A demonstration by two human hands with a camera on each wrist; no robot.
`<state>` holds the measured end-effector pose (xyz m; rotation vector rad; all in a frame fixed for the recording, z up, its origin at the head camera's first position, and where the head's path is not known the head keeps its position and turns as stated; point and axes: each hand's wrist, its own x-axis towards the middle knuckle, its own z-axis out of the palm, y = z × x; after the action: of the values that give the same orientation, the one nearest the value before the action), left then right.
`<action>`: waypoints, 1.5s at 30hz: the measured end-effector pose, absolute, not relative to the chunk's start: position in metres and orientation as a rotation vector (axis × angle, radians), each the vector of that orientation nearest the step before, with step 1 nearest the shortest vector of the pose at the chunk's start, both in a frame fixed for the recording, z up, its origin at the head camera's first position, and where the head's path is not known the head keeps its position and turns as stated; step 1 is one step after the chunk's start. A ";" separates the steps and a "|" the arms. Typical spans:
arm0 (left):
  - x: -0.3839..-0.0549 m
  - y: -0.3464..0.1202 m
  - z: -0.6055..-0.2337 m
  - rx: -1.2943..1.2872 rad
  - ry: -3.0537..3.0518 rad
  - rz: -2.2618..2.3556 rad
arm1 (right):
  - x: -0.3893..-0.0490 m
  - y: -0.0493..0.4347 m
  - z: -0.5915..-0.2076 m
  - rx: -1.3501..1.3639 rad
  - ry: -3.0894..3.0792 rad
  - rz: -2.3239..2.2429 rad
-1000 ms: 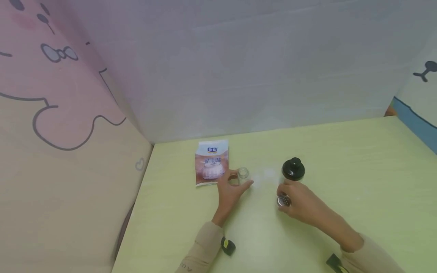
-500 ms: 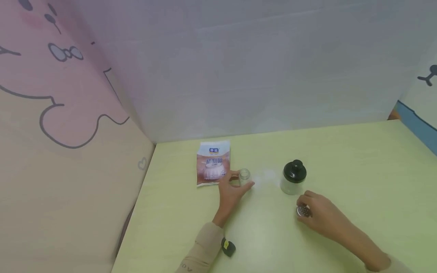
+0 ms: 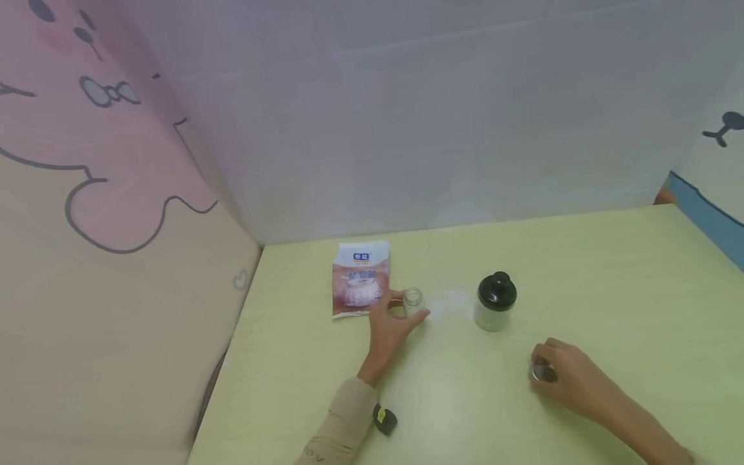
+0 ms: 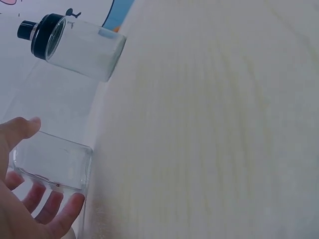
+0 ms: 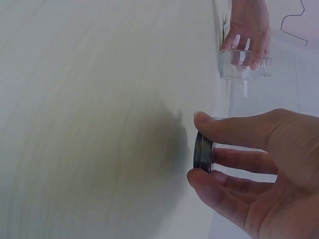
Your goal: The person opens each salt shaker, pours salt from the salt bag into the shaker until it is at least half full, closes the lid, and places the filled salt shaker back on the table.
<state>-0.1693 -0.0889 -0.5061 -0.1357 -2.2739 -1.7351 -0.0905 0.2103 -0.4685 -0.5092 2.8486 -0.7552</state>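
My left hand [image 3: 388, 330] holds a small clear glass jar [image 3: 413, 298] upright on the table, its mouth uncovered. In the left wrist view, the thumb lies on one side of the glass jar [image 4: 52, 159] and the fingers on the other. Farther right, my right hand [image 3: 577, 382] pinches a round metal shaker lid [image 3: 543, 372] by its edge. The right wrist view shows the lid [image 5: 203, 152] edge-on, gripped between thumb and fingers close over the tabletop. Between the hands, farther back, stands a glass jar with a black knobbed lid [image 3: 497, 292].
A salt packet [image 3: 360, 274] with Chinese print lies flat just left of the small jar. The pale yellow table [image 3: 604, 278] meets a grey-white back wall [image 3: 442, 129]. Beside my left sleeve sits a small black-and-yellow piece [image 3: 384, 418].
My right hand has moved right and toward the front with the shaker lid, away from the black-lidded jar, which now shows fully. My left hand stays on the small jar.
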 end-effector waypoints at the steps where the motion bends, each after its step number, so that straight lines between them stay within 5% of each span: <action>1: -0.169 -0.090 -0.505 -0.139 -2.283 -1.725 | -0.090 0.212 -0.469 -0.500 2.841 -0.753; 15: -0.172 -0.094 -0.495 -0.151 -2.432 -1.649 | -0.088 0.223 -0.476 -0.367 2.758 -0.710; 28: -0.165 -0.089 -0.471 -0.191 -2.422 -1.665 | -0.087 0.228 -0.439 -0.282 2.926 -0.763; 45: -0.160 -0.062 -0.440 -0.405 -2.385 -1.541 | -0.106 0.228 -0.407 -0.540 3.228 -0.878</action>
<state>-0.1604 -0.0616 -0.4405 -0.4053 -2.3849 -1.5412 -0.1063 0.2283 -0.4071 -0.5405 3.2281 -0.8776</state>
